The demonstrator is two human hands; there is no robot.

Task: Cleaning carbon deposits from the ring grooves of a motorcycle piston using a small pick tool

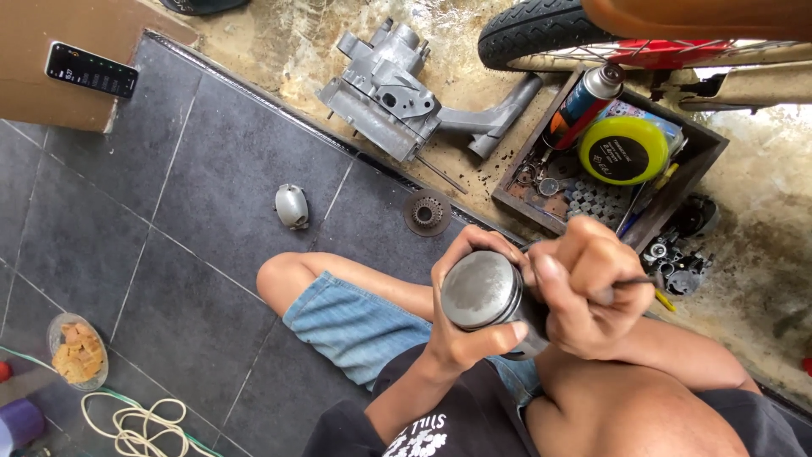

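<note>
Both hands worked close together: left hand (pixel 461 317) gripped a grey metal piston (pixel 482 290), right hand (pixel 584 292) closed around a thin tool (pixel 636 283) beside it.

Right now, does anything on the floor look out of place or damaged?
Loose parts lie scattered: a small silver metal cover and a rusty round sprocket on the grey tiles, apart from the wooden parts tray. The grey metal engine casing lies tilted on dirty concrete.
</note>
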